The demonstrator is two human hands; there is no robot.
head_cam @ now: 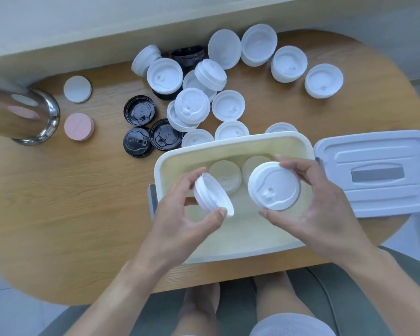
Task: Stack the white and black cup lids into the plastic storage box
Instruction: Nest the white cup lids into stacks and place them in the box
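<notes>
Both hands are pinching white lids, left hand [180,209] a tilted lid [212,196], right hand [308,197] a flat lid [274,186], over the storage box [228,146], likely needing nesting onto the lids inside.

I see matt white plastic lids [274,189], glossy black plastic lids [139,109], a smooth plastic box [230,146], a wood-grain desk [70,202], a mirror-polished metal column base [34,117].

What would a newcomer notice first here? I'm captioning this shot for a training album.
Two hands hover over the open cream plastic storage box: the left hand holds a tilted white cup lid, the right hand holds a flat-facing white cup lid. Behind the box, a scatter of white lids and three black lids covers the oval wooden table.
</notes>
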